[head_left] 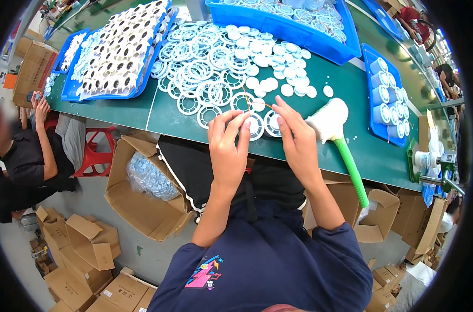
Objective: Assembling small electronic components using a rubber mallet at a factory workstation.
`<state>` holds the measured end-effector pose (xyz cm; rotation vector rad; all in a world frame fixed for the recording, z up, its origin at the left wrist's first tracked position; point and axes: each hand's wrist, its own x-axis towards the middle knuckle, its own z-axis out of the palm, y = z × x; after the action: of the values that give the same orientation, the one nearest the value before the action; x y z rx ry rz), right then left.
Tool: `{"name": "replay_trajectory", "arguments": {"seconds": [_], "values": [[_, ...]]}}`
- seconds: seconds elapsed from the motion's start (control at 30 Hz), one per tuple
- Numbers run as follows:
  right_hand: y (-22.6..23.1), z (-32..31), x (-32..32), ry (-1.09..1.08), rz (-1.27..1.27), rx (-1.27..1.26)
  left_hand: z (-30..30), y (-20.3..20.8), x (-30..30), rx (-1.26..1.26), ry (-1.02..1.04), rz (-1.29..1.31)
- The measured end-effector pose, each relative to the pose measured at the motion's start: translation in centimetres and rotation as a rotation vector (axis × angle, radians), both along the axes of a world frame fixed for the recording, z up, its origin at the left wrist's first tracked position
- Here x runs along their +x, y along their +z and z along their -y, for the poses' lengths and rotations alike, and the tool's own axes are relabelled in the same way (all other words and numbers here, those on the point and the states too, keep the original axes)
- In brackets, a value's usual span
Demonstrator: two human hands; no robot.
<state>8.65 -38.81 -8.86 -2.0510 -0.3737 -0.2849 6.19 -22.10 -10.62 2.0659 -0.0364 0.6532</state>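
At the near edge of the green table, a thin orange wire [261, 103] arcs between my two hands. My left hand [228, 139] has its fingers bent together at the wire's left side, beside a white round part with a pale centre [254, 127]. My right hand [297, 136] is curled, with its fingertips at the wire's right end. A second white round part [272, 124] lies between the hands, partly covered by the right fingers. The exact grip at the fingertips is too small to make out.
White slotted rings [199, 70] and small white discs [293, 67] are heaped ahead. Blue trays stand left [70, 93], behind [299, 28] and right [372, 112]. A white-headed mallet with a green handle [351, 166] lies right. An open carton [143, 208] is below; another person [28, 145] sits left.
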Motion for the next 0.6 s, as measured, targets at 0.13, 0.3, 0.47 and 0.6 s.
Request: {"name": "replay_trajectory", "arguments": {"seconds": [0.13, 0.3, 0.47, 0.6], "values": [[0.3, 0.1, -0.1, 0.006, -0.041, -0.029, 0.2, 0.0, 0.0, -0.032, -0.005, 0.007], [2.1, 1.5, 1.6, -0.096, 0.151, -0.121, 0.0, 0.0, -0.2, -0.032, -0.015, -0.016], [2.5, 4.4, 6.8, 0.030, 0.055, -0.468, 0.0, 0.4, -0.3, 0.005, -0.014, -0.025], [1.2, 4.3, 7.9, 0.095, 0.065, -0.689, -0.1, 0.0, -0.5, -0.011, -0.028, -0.028]]}}
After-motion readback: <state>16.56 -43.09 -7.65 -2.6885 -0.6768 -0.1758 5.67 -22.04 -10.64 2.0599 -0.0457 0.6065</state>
